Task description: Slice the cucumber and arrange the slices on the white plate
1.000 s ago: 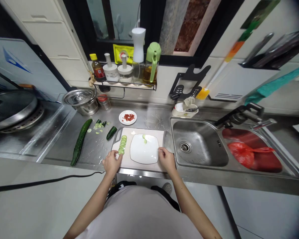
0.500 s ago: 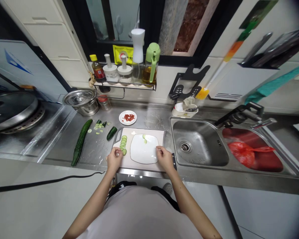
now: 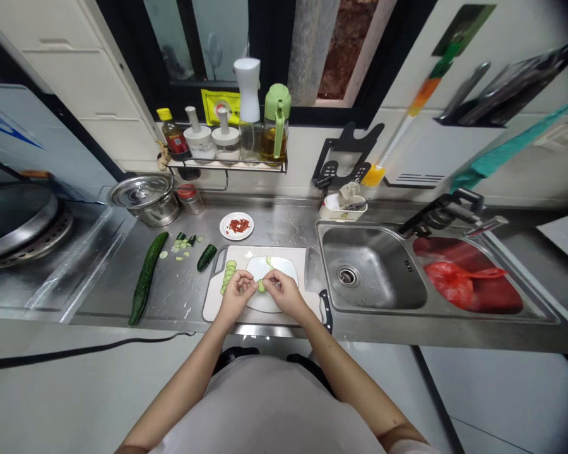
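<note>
Above a white plate (image 3: 265,302), my left hand (image 3: 239,295) and my right hand (image 3: 284,293) come together, their fingertips pinching a cucumber slice (image 3: 261,285) between them. The plate lies on a pale cutting board (image 3: 213,301), and a couple of slices rest near its far edge. Left of the plate, a row of overlapping cucumber slices (image 3: 229,272) lies on the board, partly behind my left hand. A cut cucumber piece (image 3: 207,258) sits just beyond the board's left corner. The black knife handle (image 3: 326,309) sticks out at the board's right side.
A whole cucumber (image 3: 146,277) lies on the left of the steel counter, near small cucumber scraps (image 3: 180,247). Behind the board stands a small plate of chopped red pieces (image 3: 238,226). The sink (image 3: 373,271) is to the right, a lidded pot (image 3: 146,198) back left.
My left hand has moved right from the row of slices to over the plate, bringing a cucumber slice. My right hand has left the plate's right edge and met it. The view has shifted slightly.
</note>
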Action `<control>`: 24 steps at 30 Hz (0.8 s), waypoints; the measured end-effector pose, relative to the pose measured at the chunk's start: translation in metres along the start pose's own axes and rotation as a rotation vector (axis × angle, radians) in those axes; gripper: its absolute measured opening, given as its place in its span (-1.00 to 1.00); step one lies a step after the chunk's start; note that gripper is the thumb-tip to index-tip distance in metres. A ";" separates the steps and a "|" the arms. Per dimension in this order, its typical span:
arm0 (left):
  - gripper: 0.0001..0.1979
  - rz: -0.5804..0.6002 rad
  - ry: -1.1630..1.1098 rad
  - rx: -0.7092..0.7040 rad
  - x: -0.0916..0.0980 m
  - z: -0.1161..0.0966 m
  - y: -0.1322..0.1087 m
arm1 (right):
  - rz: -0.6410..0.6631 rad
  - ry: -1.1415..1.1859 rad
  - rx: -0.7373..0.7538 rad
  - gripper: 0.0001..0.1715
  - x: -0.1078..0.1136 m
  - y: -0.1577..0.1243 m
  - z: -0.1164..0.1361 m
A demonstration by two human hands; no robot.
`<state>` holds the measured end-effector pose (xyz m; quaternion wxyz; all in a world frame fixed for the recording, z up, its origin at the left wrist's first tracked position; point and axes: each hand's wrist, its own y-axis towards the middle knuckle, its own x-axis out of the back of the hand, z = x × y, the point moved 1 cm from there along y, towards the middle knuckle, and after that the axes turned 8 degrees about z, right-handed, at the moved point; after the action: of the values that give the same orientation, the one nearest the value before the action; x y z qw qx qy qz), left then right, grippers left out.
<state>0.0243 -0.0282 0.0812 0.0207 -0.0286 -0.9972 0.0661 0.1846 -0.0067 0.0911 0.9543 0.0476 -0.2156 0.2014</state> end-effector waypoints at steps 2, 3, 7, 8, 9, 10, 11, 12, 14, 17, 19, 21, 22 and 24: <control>-0.53 0.019 -0.069 0.106 -0.007 0.007 -0.004 | -0.020 -0.079 0.005 -0.77 0.002 -0.007 -0.003; -0.48 0.044 -0.112 0.167 -0.010 0.010 -0.006 | -0.024 -0.124 0.023 -0.77 0.003 -0.010 -0.005; -0.41 0.181 -0.310 0.363 -0.019 0.014 -0.009 | 0.024 -0.260 0.144 -0.74 0.008 -0.020 -0.006; -0.43 0.192 -0.362 0.388 -0.019 0.013 -0.008 | 0.039 -0.276 0.162 -0.73 0.009 -0.021 -0.005; -0.45 0.194 -0.409 0.407 -0.020 0.012 -0.008 | 0.049 -0.288 0.172 -0.72 0.009 -0.021 -0.005; -0.48 0.190 -0.446 0.424 -0.019 0.010 -0.007 | 0.055 -0.295 0.176 -0.71 0.010 -0.022 -0.005; -0.50 0.185 -0.473 0.440 -0.018 0.009 -0.005 | 0.058 -0.301 0.177 -0.70 0.010 -0.022 -0.005; -0.52 0.182 -0.491 0.452 -0.018 0.009 -0.004 | 0.059 -0.304 0.180 -0.70 0.010 -0.022 -0.005; -0.52 0.183 -0.507 0.463 -0.016 0.008 -0.003 | 0.061 -0.306 0.183 -0.72 0.010 -0.022 -0.006; -0.47 0.178 -0.481 0.446 -0.014 0.007 0.000 | 0.064 -0.300 0.174 -0.73 0.010 -0.022 -0.006; -0.43 0.174 -0.450 0.415 -0.013 0.006 0.002 | 0.061 -0.281 0.170 -0.74 0.011 -0.022 -0.006; -0.40 0.173 -0.430 0.376 -0.013 0.004 0.005 | 0.048 -0.259 0.169 -0.76 0.012 -0.021 -0.006; -0.39 0.172 -0.423 0.358 -0.013 0.002 0.006 | 0.042 -0.251 0.167 -0.77 0.013 -0.021 -0.006; -0.38 0.165 -0.399 0.323 -0.013 -0.001 0.008 | 0.033 -0.235 0.152 -0.79 0.013 -0.019 -0.007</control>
<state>0.0378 -0.0210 0.0810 -0.1775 -0.0923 -0.9524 0.2301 0.2056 -0.0185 0.0906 0.9128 0.1395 -0.3106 0.2257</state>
